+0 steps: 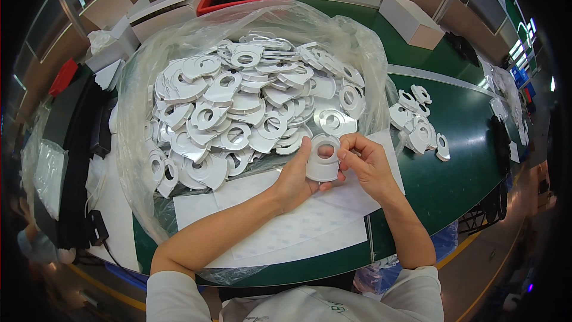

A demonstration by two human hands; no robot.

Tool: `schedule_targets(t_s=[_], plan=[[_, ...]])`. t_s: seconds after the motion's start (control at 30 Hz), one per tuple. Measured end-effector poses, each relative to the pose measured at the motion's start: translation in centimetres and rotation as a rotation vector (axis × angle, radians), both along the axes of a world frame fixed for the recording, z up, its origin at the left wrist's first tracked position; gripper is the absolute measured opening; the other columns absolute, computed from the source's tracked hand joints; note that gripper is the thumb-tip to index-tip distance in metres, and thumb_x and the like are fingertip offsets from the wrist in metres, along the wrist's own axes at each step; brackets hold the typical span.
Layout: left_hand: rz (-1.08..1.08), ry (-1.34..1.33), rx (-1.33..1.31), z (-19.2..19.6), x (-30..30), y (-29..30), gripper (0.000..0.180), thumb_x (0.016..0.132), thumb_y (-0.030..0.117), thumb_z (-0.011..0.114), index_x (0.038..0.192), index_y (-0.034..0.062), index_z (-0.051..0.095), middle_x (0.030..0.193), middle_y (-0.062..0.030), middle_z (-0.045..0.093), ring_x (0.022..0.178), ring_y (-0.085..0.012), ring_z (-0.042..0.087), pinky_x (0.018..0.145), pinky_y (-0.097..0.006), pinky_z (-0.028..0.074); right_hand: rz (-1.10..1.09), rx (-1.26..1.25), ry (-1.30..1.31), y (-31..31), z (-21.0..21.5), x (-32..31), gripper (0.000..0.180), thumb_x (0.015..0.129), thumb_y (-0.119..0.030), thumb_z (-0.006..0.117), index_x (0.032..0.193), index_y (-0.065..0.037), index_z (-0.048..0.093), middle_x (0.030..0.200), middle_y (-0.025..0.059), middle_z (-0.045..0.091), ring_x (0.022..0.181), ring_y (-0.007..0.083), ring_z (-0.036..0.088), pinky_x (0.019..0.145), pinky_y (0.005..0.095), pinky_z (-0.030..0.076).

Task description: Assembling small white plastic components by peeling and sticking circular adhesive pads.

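Observation:
Between my two hands is a white plastic part [322, 170] with a round hole and a ring around it, held up above white paper sheets. My left hand [295, 174] grips its left side, thumb along the edge and fingertips showing beneath. My right hand [368, 162] pinches the upper right edge of the ring with bent fingers. Just beyond lies a big heap of the same white parts [232, 107], piled in an opened clear plastic bag [134, 143]. The paper sheets [298, 232] lie under my forearms.
A smaller group of white parts [420, 128] lies on the green table [453, 173] to the right. At the back stand a red bin [208, 5] with dark pieces and a white box [411, 21]. A black case-like object [62, 161] is at the left.

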State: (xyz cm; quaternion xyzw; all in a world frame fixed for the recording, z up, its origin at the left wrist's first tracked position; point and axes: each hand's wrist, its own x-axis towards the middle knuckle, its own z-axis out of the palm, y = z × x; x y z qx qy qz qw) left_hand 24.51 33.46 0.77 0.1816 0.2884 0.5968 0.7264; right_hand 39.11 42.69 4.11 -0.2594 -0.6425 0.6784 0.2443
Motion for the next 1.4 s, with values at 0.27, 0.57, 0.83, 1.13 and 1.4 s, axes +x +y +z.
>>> schedule_targets(t_s=[0.27, 0.57, 0.83, 1.13, 1.4], plan=[[0.005, 0.004, -0.013, 0.0, 0.0, 0.0, 0.059, 0.097, 0.057, 0.015, 0.107, 0.0083, 0.047, 0.102, -0.0116, 0.058, 0.086, -0.0222, 0.058, 0.058, -0.028, 0.04, -0.027, 0.034, -0.006, -0.1, -0.4, -0.1, 0.011, 0.09, -0.008, 0.059, 0.09, 0.001, 0.054, 0.08, 0.003, 0.055, 0.064, 0.0078, 0.054, 0.053, 0.0212, 0.046], [0.009, -0.004, -0.025, 0.1, 0.0, -0.1, 0.059, 0.097, 0.057, 0.015, 0.106, 0.0088, 0.048, 0.1, -0.0103, 0.057, 0.084, -0.0215, 0.058, 0.058, -0.028, 0.04, -0.025, 0.039, 0.009, -0.2, -0.5, -0.2, 0.011, 0.09, -0.009, 0.06, 0.09, 0.001, 0.054, 0.079, 0.0032, 0.055, 0.061, 0.0075, 0.054, 0.053, 0.0198, 0.045], [-0.018, 0.14, 0.029, 0.3, 0.0, -0.2, 0.035, 0.097, 0.045, 0.041, 0.105, 0.0119, 0.049, 0.099, -0.0041, 0.057, 0.085, -0.0143, 0.057, 0.061, -0.025, 0.042, -0.023, 0.052, 0.041, -0.4, -0.6, -0.2, 0.009, 0.089, -0.007, 0.06, 0.089, 0.001, 0.054, 0.083, 0.0034, 0.055, 0.06, 0.0083, 0.055, 0.053, 0.0187, 0.045], [0.016, 0.125, -0.036, -0.1, 0.1, -0.3, 0.017, 0.097, 0.027, 0.048, 0.106, 0.0126, 0.047, 0.1, -0.0038, 0.058, 0.086, -0.0133, 0.058, 0.062, -0.025, 0.043, -0.136, 0.833, -0.067, -0.3, -0.8, -0.4, 0.009, 0.085, -0.005, 0.063, 0.092, -0.001, 0.059, 0.092, 0.0043, 0.056, 0.062, 0.0086, 0.056, 0.056, 0.0197, 0.045], [-0.051, 0.262, 0.076, -0.2, 0.5, -0.6, 0.028, 0.096, 0.032, 0.047, 0.115, 0.011, 0.044, 0.1, -0.0054, 0.058, 0.087, -0.0118, 0.058, 0.064, -0.023, 0.042, -0.197, 0.078, -0.055, -0.4, 0.4, -0.1, 0.016, 0.084, -0.008, 0.064, 0.088, 0.007, 0.063, 0.069, 0.0057, 0.061, 0.055, 0.0083, 0.058, 0.048, 0.0208, 0.045]])
